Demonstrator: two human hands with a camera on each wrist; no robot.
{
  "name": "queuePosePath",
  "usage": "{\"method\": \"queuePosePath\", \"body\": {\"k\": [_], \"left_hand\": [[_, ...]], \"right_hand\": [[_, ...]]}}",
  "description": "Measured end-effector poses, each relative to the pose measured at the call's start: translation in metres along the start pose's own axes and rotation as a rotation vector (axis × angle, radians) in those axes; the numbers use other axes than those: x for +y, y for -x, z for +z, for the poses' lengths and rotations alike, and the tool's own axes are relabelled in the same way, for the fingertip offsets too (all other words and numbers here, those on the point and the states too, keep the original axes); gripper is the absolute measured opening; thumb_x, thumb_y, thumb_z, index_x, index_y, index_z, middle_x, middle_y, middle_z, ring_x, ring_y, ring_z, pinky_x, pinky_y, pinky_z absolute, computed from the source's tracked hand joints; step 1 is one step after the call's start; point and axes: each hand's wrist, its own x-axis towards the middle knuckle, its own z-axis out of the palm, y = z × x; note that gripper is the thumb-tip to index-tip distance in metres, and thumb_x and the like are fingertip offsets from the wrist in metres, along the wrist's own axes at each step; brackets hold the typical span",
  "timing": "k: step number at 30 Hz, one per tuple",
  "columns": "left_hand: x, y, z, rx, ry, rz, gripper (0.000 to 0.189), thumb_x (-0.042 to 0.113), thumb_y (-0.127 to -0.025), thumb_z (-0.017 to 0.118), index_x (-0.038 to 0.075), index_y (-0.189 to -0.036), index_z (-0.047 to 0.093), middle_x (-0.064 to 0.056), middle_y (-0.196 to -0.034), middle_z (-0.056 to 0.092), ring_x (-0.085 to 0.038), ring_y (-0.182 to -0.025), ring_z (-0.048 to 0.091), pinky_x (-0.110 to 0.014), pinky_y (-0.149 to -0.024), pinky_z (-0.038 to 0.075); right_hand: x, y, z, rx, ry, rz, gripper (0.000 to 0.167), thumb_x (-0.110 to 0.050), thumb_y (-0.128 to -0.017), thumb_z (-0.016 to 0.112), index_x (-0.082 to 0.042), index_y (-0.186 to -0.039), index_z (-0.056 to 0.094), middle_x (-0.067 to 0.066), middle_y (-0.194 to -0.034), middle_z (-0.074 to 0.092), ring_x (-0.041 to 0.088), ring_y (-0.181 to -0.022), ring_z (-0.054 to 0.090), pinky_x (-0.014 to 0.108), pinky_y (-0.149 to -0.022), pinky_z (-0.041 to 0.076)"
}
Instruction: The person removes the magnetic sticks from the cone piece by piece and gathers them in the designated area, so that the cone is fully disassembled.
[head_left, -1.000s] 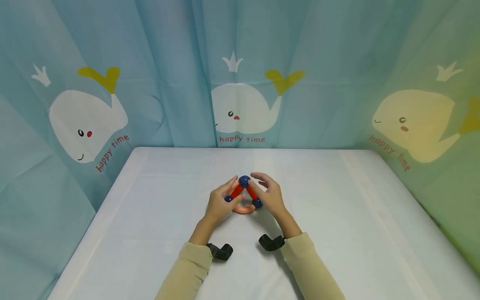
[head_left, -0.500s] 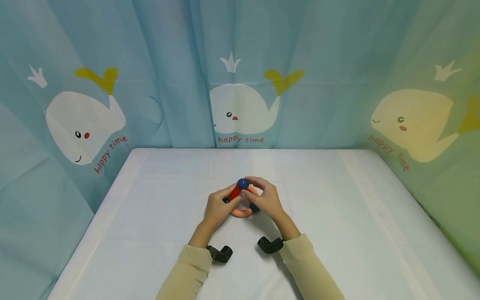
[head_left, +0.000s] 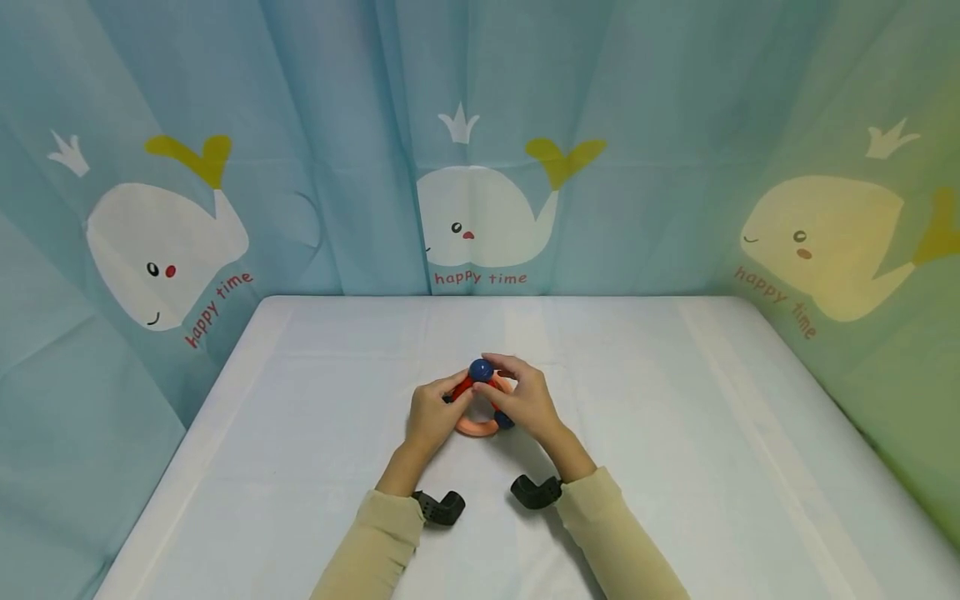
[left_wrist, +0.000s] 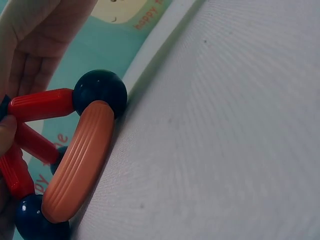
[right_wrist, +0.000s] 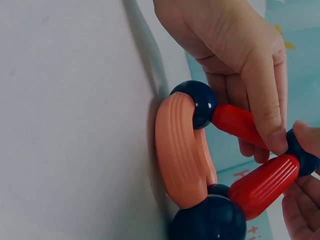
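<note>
A small pyramid of magnetic building sticks and balls stands between both hands. Its top is a blue ball (head_left: 481, 370), from which red rods (right_wrist: 237, 122) slope down to more blue balls (right_wrist: 209, 220). Curved orange rods (left_wrist: 80, 162) join those lower balls into a ring close over the table. The left hand (head_left: 431, 418) pinches a red rod near its upper end, thumb to the front. The right hand (head_left: 529, 402) pinches the top ball, thumb (right_wrist: 307, 138) in front and index finger behind. The right hand partly hides the right-hand red rod in the head view.
The pyramid is on a white-covered table (head_left: 660, 433). Behind and beside it hangs a blue-green curtain (head_left: 645, 225) with printed whales. Black wrist cameras (head_left: 536, 492) sit on the inner side of both wrists, close over the tabletop.
The right hand has moved left and its fingers have closed in on the top ball, covering more of the right-hand red rod. Pyramid and left hand have shifted slightly left and nearer.
</note>
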Motion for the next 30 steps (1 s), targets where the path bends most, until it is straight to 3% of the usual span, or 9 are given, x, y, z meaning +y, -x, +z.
{"method": "queuePosePath", "body": {"k": [11,30], "left_hand": [[-0.0031,-0.0013,-0.0002,0.009,-0.076,0.066,0.030,0.008,-0.076,0.074,-0.003,-0.104,0.068,-0.013,-0.093,0.068,-0.020,-0.079,0.067,-0.030,-0.064,0.053],[-0.0008,-0.0001,0.0000,0.003,0.070,0.031,0.027,0.003,-0.078,0.071,-0.006,-0.103,0.068,-0.015,-0.094,0.068,-0.021,-0.079,0.066,-0.030,-0.063,0.053]], "right_hand": [[-0.0033,-0.0011,0.0025,0.038,0.029,-0.054,0.043,-0.006,-0.074,0.076,0.005,-0.113,0.062,0.016,-0.106,0.064,0.029,-0.096,0.061,0.042,-0.082,0.049],[-0.0038,0.0007,0.0055,0.077,0.034,-0.033,0.040,-0.006,-0.075,0.076,0.006,-0.111,0.063,0.015,-0.107,0.064,0.027,-0.096,0.061,0.040,-0.083,0.049]]}}
